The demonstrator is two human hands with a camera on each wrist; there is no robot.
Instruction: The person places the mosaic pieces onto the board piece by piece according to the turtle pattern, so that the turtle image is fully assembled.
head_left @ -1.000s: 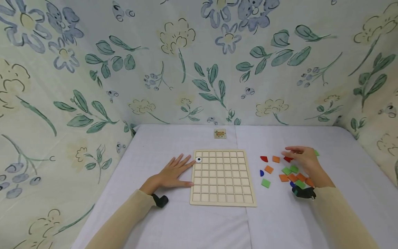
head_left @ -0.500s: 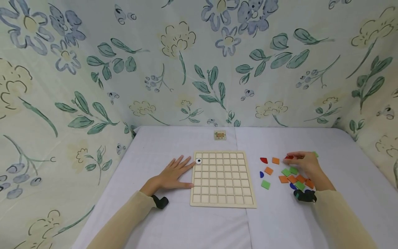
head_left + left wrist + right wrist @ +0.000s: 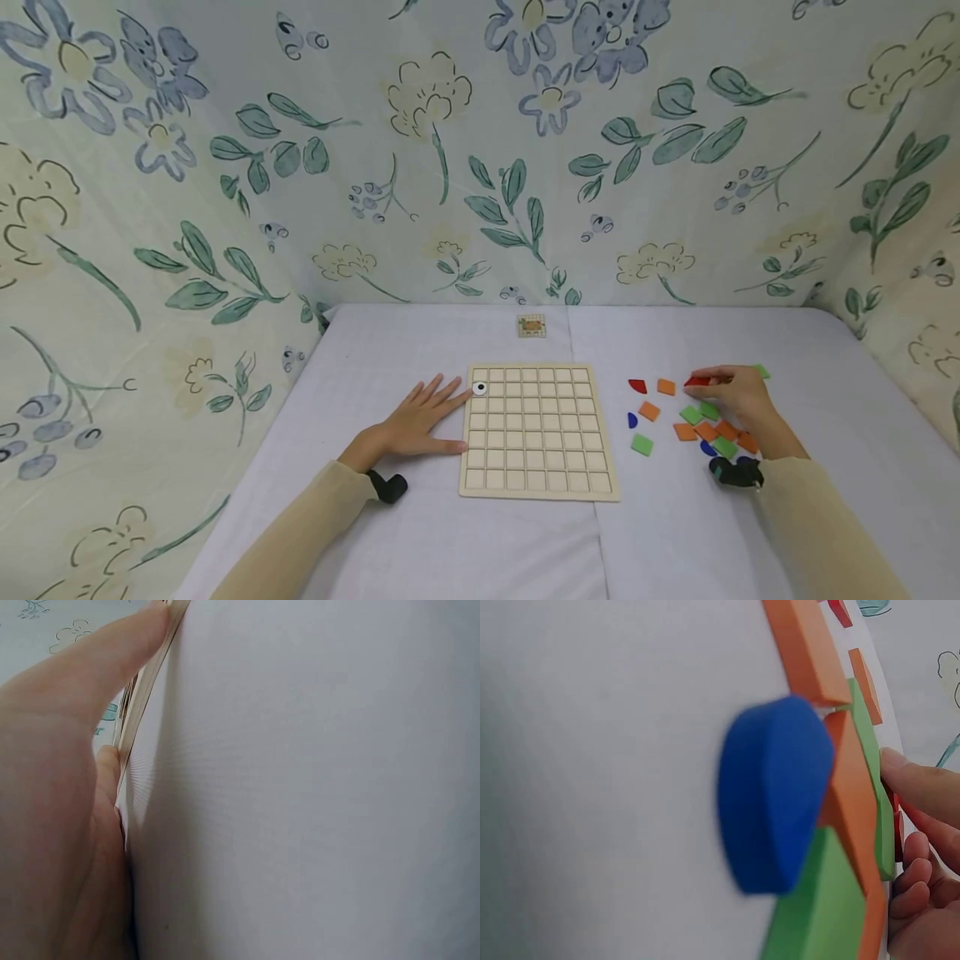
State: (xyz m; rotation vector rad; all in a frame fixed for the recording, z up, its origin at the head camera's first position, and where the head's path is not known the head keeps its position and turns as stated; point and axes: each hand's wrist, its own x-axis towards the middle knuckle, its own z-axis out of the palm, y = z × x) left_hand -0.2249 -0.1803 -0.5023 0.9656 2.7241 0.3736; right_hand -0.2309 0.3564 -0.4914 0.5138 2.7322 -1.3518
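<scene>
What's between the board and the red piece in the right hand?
A loose red piece, then an orange tile, on the straight line from board to held red piece; seen in head view.

Head view high, facing forward-down; wrist views low, close; head, left wrist share board [image 3: 534,437]

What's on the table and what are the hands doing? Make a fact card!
Left hand: fingers spread, touching the left edge of the grid board
Right hand: pinching a red piece
Eye piece: near the far end of the board's left column
Loose pieces: red, orange, green, blue, right of the board
Small card: beyond the board
</scene>
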